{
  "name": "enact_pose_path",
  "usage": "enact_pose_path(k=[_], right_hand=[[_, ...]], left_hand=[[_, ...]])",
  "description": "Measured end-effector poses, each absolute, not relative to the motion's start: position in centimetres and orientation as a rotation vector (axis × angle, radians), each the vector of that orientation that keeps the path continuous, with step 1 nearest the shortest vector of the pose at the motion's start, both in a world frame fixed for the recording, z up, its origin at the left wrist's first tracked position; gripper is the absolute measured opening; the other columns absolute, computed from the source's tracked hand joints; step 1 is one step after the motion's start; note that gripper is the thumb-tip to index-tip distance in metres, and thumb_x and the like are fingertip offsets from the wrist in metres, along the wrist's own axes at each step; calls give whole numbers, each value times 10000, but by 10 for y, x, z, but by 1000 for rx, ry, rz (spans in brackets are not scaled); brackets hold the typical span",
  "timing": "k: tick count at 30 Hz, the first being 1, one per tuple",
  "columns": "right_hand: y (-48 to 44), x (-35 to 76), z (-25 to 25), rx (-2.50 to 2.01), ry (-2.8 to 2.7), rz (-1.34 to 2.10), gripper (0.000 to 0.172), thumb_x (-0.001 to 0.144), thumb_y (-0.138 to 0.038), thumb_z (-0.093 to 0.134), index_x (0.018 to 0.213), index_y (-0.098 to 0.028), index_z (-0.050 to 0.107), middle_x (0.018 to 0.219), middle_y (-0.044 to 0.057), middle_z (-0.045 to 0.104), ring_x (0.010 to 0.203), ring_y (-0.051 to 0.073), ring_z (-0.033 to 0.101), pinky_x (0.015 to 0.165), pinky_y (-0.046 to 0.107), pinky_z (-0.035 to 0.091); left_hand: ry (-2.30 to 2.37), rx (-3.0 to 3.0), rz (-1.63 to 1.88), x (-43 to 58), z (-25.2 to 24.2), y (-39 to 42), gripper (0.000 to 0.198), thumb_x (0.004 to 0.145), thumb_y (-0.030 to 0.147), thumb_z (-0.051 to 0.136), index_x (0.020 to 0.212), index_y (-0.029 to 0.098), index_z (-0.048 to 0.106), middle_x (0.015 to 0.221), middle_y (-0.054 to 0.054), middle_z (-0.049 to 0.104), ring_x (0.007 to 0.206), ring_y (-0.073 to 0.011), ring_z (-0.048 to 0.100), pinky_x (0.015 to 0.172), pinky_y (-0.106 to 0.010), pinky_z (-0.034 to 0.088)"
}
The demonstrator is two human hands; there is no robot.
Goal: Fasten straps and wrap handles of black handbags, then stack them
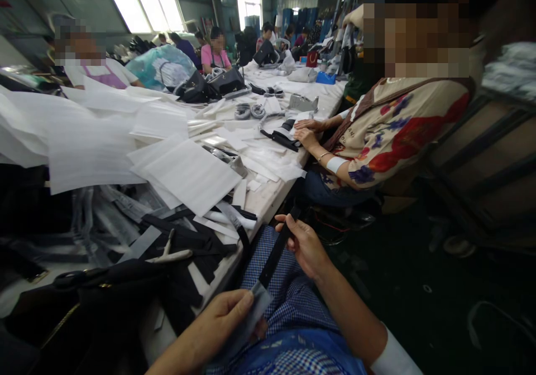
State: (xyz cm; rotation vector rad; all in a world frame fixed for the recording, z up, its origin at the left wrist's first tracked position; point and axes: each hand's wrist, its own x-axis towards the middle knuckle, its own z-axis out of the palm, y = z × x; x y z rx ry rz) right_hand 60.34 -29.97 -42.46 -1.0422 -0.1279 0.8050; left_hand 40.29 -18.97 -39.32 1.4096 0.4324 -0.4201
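A black strap (276, 252) is held over the lap (295, 302), just off the near edge of the table (268, 202). Its top end is pinched by the right hand (305, 246), with the fingers closed on it. Its bottom end is tucked against a thin clear piece (256, 303). Both are gripped by the left hand (221, 319), thumb on top. The strap is pulled nearly straight and slants up between the two hands.

It looks as if the strap's end is being covered with the clear piece. How far it is covered cannot be told. For the next bit, a firm pinch at both ends would be needed, so that the strap is kept tight and the clear piece is not let slip.

On the table beside the hands, a heap of black strips (196, 246) is seen, with scissors (170, 252) laid on it. Behind that, many white sheets (188, 174) are spread. Further along, a person in a flowered top (397, 135) is seated, and that person's hands (307, 132) are laid on a dark thing on the table. More people (215, 51) are seen far back.
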Motion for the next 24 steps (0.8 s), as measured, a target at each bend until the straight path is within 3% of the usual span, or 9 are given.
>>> enact_pose_path(k=[2,4,7,10,14,21,24], right_hand=[[-307,601,-426,-952,-145,834,388,785,-525,760,1021,-217,751,784,3,654,484,17,335,431,143,263],[-317,601,-427,-871,-208,818,446,775,-557,759,1110,-265,723,746,-21,608,515,37,344,465,152,303],[-339,602,-431,-893,-376,752,504,750,-533,793,1173,-279,691,733,-29,567,598,75,407,529,179,364],[-362,602,-436,-1068,-480,751,423,813,-360,784,1210,-289,660,881,-1,646,674,93,476,585,202,406],[-382,600,-445,-1216,-522,779,363,882,-281,708,1237,-295,637,1063,40,703,774,123,564,657,239,462],[-390,599,-455,-1257,-543,739,203,830,-279,759,1023,-251,705,1069,46,707,741,119,592,639,235,482],[-388,600,-455,-1195,-541,776,256,780,-344,806,986,-231,705,1060,57,701,652,99,577,596,230,482]], left_hand=[[424,1550,-383,407,-401,-193,520,931,608,482,879,127,671,756,-52,701,581,-143,636,566,-224,500],[405,1878,-196,405,-411,-193,409,971,493,471,1057,157,688,798,-53,734,562,-153,671,538,-222,520],[260,2462,337,394,-424,-187,372,999,289,445,1341,268,591,1108,-64,744,895,-199,742,748,-244,596],[141,2748,634,382,-428,-184,451,990,168,440,1421,276,512,1319,-64,650,1105,-198,683,909,-255,575],[93,2834,712,374,-427,-186,475,980,106,438,1434,229,495,1343,-83,625,1144,-189,659,956,-260,557],[110,2773,610,370,-433,-187,486,976,112,443,1444,237,478,1330,-81,629,1145,-182,656,957,-264,557],[171,2690,537,368,-435,-186,471,984,133,443,1428,283,494,1300,-54,652,1133,-163,661,946,-232,546]])
